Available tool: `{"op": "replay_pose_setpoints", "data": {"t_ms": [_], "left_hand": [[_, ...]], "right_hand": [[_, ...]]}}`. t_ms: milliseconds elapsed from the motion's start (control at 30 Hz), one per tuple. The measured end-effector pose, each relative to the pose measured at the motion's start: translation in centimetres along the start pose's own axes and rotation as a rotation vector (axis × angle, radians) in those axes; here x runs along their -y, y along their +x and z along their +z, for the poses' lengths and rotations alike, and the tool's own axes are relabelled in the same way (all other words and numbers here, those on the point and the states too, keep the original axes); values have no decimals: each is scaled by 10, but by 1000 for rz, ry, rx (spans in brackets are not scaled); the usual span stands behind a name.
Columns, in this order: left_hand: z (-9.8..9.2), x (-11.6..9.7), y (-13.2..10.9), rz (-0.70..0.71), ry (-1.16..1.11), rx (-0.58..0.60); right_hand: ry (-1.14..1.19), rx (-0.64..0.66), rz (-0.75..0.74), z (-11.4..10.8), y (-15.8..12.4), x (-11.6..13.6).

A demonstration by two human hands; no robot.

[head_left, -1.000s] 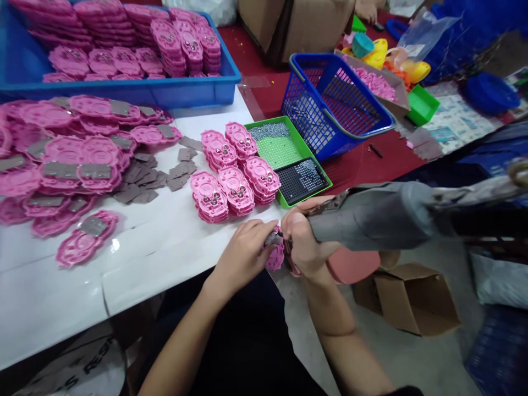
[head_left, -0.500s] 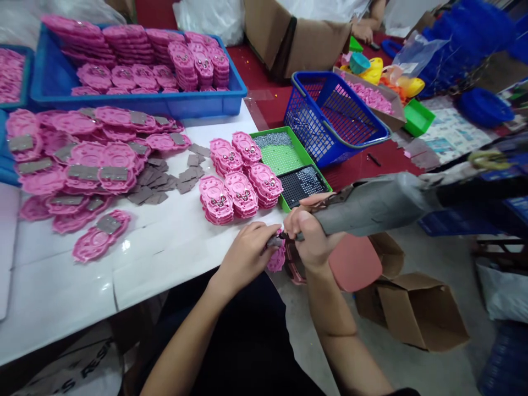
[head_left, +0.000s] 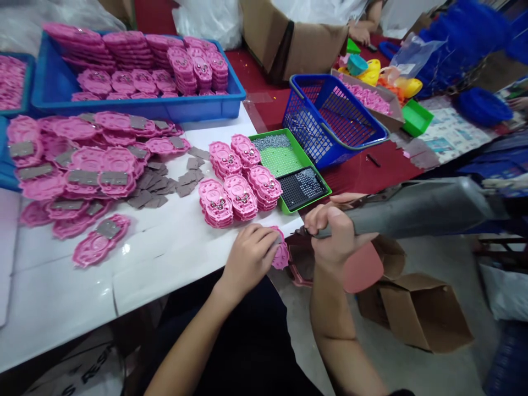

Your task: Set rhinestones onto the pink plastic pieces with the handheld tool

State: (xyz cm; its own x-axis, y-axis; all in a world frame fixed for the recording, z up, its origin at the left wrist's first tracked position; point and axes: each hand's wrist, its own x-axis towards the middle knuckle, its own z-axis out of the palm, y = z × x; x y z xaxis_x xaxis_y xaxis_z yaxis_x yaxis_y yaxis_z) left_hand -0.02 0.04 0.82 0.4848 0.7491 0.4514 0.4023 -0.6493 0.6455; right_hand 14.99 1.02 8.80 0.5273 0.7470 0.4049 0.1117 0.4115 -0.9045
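Observation:
My left hand [head_left: 249, 256] grips a pink plastic piece [head_left: 281, 256] at the near corner of the white table [head_left: 157, 264]. To its right, my right hand [head_left: 336, 234] is closed around the front of a grey taped power screwdriver [head_left: 416, 209], whose tip sits a short way right of the pink piece, apart from it. Just beyond my hands stand several short stacks of pink pieces with screws [head_left: 239, 181]. A green tray [head_left: 289, 165] holding small screws and a black screw grid lies beside them.
A heap of pink pieces with grey plates [head_left: 82, 165] covers the table's left, with loose grey plates [head_left: 165, 181] nearby. Behind are a blue bin of stacked pink pieces [head_left: 136, 71], a blue basket [head_left: 334, 118], cardboard boxes [head_left: 416, 308] on the floor, and another person's hand [head_left: 361, 33].
The screwdriver tip has drawn back to the right, away from the pink piece. My left hand has stayed on the piece and lowered it slightly. The view has shifted a little.

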Motion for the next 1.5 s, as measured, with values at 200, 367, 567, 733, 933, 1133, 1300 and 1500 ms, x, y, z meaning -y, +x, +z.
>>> {"op": "replay_pose_setpoints", "data": {"t_ms": [200,367,567,733,933,1133,1300,1500], "left_hand": [[16,-13,1,-7,234,-73],[19,-20,2,-11,296,-87],[27,-23,4,-72,330,-138],[26,-22,6,-136,297,-220],[21,-21,6,-142,303,-273],[26,-17,7,-125,231,-271],[24,-15,6,-126,203,-267],[23,-14,3,-106,162,-260]], "right_hand": [[17,-77,-156,-2,19,-9],[76,-108,-198,1,33,-14],[148,-67,-247,7,61,-13],[223,6,-208,8,80,-16],[203,71,-221,2,81,-19],[185,82,-241,-4,80,-20],[179,99,-222,-8,79,-15],[252,178,-191,-14,71,-7]]}}
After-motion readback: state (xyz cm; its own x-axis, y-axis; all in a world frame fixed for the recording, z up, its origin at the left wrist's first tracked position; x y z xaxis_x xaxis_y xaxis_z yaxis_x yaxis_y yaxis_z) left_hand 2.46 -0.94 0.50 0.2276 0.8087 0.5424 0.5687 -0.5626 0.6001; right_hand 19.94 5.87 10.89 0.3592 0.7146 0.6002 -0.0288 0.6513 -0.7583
